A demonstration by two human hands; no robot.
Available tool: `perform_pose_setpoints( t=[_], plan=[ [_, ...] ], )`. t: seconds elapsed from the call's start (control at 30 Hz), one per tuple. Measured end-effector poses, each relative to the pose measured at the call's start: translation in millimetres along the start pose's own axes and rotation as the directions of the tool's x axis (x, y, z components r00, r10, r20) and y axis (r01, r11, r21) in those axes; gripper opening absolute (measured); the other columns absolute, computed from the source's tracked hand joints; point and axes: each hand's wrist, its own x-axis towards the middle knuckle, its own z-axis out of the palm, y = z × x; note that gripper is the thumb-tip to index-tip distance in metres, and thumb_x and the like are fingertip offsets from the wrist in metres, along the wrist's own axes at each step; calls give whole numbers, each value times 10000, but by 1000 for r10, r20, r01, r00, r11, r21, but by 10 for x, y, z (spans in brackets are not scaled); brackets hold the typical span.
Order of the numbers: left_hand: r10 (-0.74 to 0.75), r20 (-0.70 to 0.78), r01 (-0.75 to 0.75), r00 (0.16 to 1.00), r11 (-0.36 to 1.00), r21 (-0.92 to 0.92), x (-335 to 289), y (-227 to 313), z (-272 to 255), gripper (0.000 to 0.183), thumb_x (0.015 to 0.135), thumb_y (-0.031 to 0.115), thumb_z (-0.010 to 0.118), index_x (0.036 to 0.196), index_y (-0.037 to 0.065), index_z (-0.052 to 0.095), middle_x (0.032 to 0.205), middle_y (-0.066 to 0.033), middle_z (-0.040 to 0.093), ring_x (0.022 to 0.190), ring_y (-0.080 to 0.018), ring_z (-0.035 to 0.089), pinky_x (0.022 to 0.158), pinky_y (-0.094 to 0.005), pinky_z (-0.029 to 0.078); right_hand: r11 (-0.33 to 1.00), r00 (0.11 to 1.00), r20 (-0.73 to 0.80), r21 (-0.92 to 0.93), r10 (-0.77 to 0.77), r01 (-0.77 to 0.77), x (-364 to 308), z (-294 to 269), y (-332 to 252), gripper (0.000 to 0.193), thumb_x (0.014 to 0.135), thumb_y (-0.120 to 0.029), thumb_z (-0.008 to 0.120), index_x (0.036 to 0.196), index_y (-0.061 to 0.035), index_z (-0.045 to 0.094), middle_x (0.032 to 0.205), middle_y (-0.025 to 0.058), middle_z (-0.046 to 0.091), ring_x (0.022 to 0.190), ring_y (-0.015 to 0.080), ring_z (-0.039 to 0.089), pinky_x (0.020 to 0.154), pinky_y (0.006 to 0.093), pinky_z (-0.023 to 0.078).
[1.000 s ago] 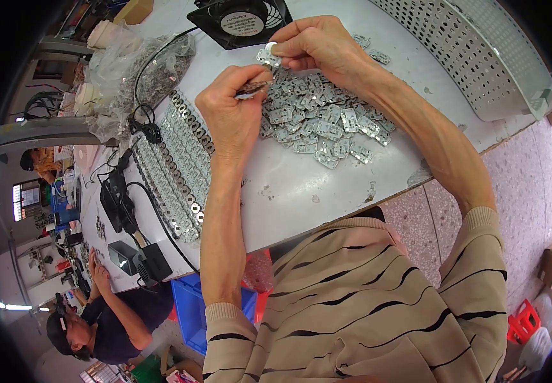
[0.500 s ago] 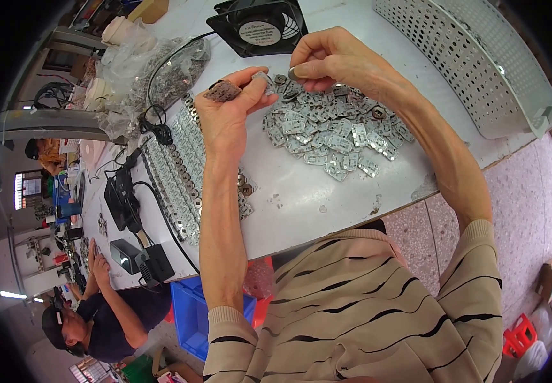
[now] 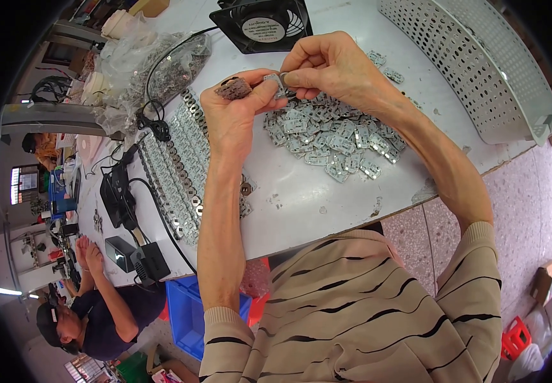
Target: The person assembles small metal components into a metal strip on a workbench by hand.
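Note:
My left hand (image 3: 232, 124) is closed, pinching a small silvery metal plate (image 3: 273, 80) between thumb and fingertips. A rough brown lump (image 3: 234, 89) sits at the base of that thumb; how it is held there is hidden. Close against the plate, my right hand (image 3: 340, 71) pinches a small round grey disc (image 3: 283, 78). Whether disc and plate touch I cannot tell. Below both hands lies a loose pile of similar metal plates (image 3: 321, 137). Left of my left forearm, more plates lie in long rows (image 3: 177, 169) beside lines of round discs.
A black fan (image 3: 263, 27) stands beyond my hands. The perforated grey basket (image 3: 467, 70) is at the far right. Plastic bags of small parts (image 3: 161, 67), cables and black adapters (image 3: 151, 262) are on the left. A blue bin (image 3: 186, 316) sits below the table edge; another person works at left.
My right hand has moved left and slightly down, bringing the disc up to the plate in my left hand. My left hand has shifted slightly right. The other person's hands have moved.

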Motion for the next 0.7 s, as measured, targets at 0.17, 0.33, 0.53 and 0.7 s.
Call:
perform_pose_setpoints(
  t=[0.17, 0.33, 0.53, 0.7],
  plan=[
    [11, -28, -10, 1000, 999, 53, -40, -9, 41, 133, 747, -23, 622, 857, -96, 611, 746, -133, 622, 582, -174, 612, 535, -259, 544, 998, 999, -36, -59, 20, -22, -23, 44, 53, 85, 758, -39, 634, 792, 32, 602, 670, 53, 606, 567, 73, 568, 521, 178, 479],
    [12, -42, -11, 999, 999, 45, -54, -7, 99, 119, 737, -41, 604, 837, -106, 609, 754, -142, 619, 602, -173, 609, 531, -254, 548, 1000, 997, -73, 10, 14, -14, -22, 66, 112, 83, 730, -25, 637, 776, 38, 610, 676, 72, 614, 564, 91, 587, 515, 189, 490],
    [-6, -52, 6, 999, 1000, 18, -48, -15, 76, 136, 744, -31, 611, 856, -107, 604, 746, -141, 619, 593, -169, 608, 540, -257, 554, 996, 995, -67, 60, 69, -65, -48, 66, -5, 79, 756, -37, 639, 803, 24, 621, 680, 53, 615, 577, 70, 585, 531, 164, 492],
    [-30, 53, 32, 998, 998, -45, 21, -3, -5, 204, 781, 41, 632, 935, -88, 599, 718, -104, 604, 573, -122, 576, 555, -263, 548, 989, 996, -36, 125, 84, -79, 8, -37, 50, 99, 764, -60, 637, 827, 16, 630, 697, 65, 625, 579, 83, 595, 540, 161, 502]
  ],
)
